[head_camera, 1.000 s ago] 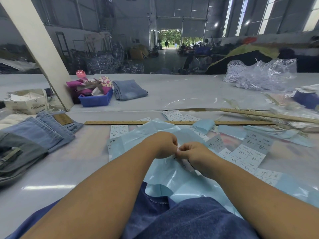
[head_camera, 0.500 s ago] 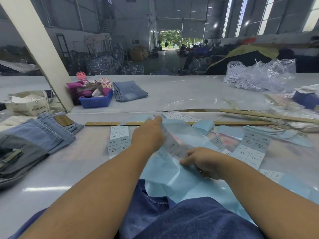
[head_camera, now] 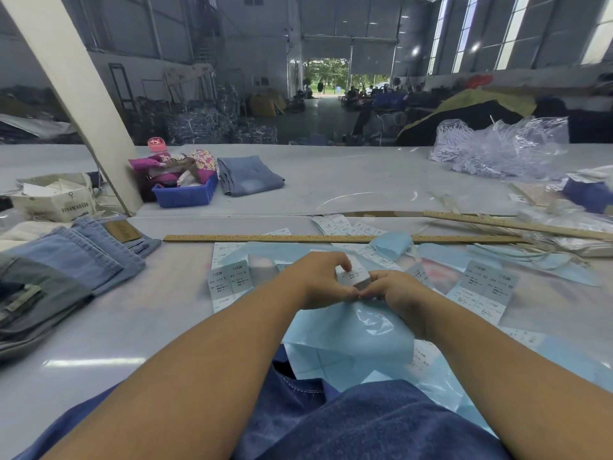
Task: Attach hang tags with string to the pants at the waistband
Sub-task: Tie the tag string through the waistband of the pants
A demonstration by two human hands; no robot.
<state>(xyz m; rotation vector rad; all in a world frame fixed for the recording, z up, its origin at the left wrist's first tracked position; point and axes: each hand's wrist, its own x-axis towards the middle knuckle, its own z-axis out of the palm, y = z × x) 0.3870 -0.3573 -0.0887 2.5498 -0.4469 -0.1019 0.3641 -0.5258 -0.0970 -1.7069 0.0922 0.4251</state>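
A long wooden ruler [head_camera: 331, 239] lies flat across the grey table [head_camera: 348, 190]. A second wooden ruler [head_camera: 510, 224] lies at the right, at a slant, among thin straps. At the far left stands a blue plastic bin [head_camera: 185, 194] holding pink and flowered cloth items, with a pink cap [head_camera: 156, 145] just behind it. Beside the bin, a white slanted beam [head_camera: 66, 81] rises from the table. A canvas bag [head_camera: 56, 197] with printed letters sits near the left edge. At the far right lies a heap of clear plastic bags [head_camera: 501, 147]. Behind the table opens a large warehouse hall with an open doorway [head_camera: 326, 78].
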